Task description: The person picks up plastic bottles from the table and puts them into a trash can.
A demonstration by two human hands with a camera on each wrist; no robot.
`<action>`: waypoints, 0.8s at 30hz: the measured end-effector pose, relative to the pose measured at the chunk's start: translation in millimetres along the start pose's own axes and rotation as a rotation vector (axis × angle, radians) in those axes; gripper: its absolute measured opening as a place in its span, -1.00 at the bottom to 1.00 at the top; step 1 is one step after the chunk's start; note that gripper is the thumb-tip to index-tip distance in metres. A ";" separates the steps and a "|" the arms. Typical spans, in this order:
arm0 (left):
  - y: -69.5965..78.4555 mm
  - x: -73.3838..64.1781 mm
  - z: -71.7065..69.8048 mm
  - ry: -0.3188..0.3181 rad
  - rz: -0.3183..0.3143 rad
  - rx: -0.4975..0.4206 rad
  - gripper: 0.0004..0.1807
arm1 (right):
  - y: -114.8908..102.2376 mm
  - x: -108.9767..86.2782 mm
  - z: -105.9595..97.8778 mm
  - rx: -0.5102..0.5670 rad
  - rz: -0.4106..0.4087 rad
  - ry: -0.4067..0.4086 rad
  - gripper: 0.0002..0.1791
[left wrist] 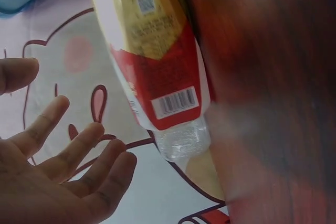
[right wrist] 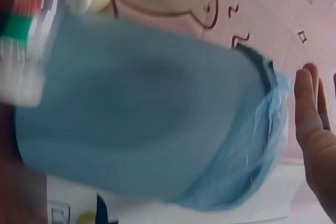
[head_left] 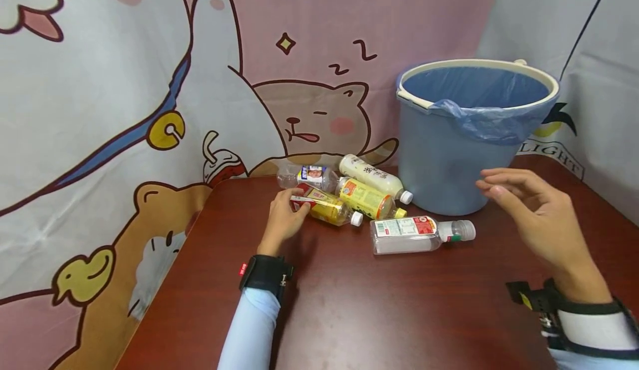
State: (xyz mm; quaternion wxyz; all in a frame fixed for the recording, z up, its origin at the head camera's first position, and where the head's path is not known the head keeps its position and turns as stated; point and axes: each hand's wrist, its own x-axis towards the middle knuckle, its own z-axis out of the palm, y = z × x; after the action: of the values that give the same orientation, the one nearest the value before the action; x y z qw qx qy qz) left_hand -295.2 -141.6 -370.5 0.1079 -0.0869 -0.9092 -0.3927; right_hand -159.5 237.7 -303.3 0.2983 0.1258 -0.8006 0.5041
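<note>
Yellow bottle (head_left: pixel 326 207) w/ red-and-yellow label is lying on its side on the table (head_left: pixel 349 303), left of the bucket (head_left: pixel 464 137). Long axis is running left-right, white cap pointing toward the bucket, base toward the left hand (head_left: pixel 283 220). Left hand is sitting at the base end; fingers spread & relaxed in the wrist view, apparently not closing round the bottle.

Right hand (head_left: pixel 529 209) is hovering in front of the bucket, fingers nearly straight, loosely together, holding nothing. Clear bottle (head_left: pixel 414 234) is lying just left of it, near the bucket's foot; more bottles are lying behind the yellow one.
</note>
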 end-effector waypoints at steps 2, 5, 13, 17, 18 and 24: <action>-4.3 4.7 3.3 -0.023 -0.020 0.012 -0.52 | -3.2 -4.7 6.8 0.064 -0.004 -0.063 -0.74; -13.1 9.2 6.1 -0.075 -0.051 0.048 -0.44 | -11.1 -8.7 20.7 0.106 -0.015 -0.153 -0.74; -26.3 9.5 6.3 -0.162 -0.034 0.162 -0.19 | -32.5 -9.7 60.4 0.303 -0.011 -0.265 -0.71; -28.9 14.2 9.0 -0.195 0.032 0.237 -0.18 | -33.4 -8.6 63.6 0.278 -0.025 -0.290 -0.68; -29.5 15.7 9.6 -0.211 0.047 0.255 -0.18 | -32.6 -8.5 62.9 0.275 -0.025 -0.291 -0.67; -29.5 23.9 14.8 -0.270 0.080 0.287 -0.16 | -27.7 -5.8 56.9 0.210 -0.007 -0.266 -0.71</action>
State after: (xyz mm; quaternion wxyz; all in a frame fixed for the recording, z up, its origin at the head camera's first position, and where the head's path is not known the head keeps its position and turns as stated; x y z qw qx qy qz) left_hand -327.2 -148.9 -394.6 0.0116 -0.1586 -0.9578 -0.2395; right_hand -161.0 174.1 -304.3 0.1766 0.2250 -0.7754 0.5630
